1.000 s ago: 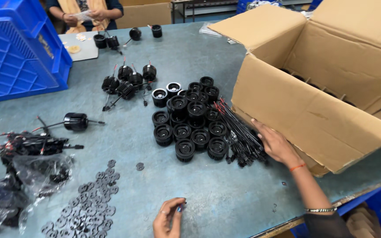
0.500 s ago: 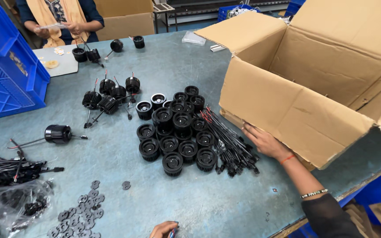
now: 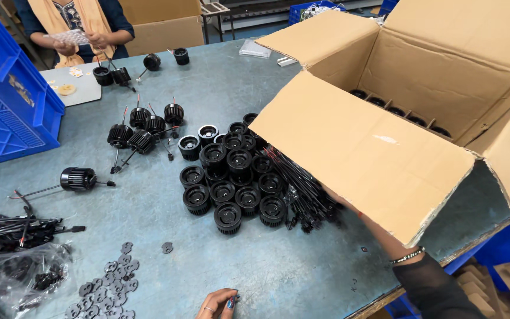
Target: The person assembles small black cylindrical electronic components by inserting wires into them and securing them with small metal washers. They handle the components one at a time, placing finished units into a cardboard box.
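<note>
Only part of my left hand (image 3: pixel 216 304) shows at the bottom edge, fingers curled over the grey-blue table (image 3: pixel 302 272); whether it holds anything is unclear. My right forearm (image 3: pixel 379 233), with a beaded bracelet, reaches under the lowered flap of a big cardboard box (image 3: pixel 361 147), which hides the hand. Beside that flap lies a bundle of black wires (image 3: pixel 305 198). Several round black motor housings (image 3: pixel 228 177) are packed together left of the wires. More black round parts (image 3: pixel 396 111) sit in a row inside the box.
A blue plastic crate (image 3: pixel 7 112) stands at the left. Motors with leads (image 3: pixel 143 127) lie behind the cluster, and one lone motor (image 3: pixel 78 178) lies further left. Small flat dark discs (image 3: pixel 104 283) and bagged parts (image 3: pixel 19 277) are at the bottom left. Another person (image 3: pixel 72 26) works at the far end.
The view has shifted, so the box flap now covers my right hand, which lay beside the wires before. My left hand has slipped down to the bottom edge.
</note>
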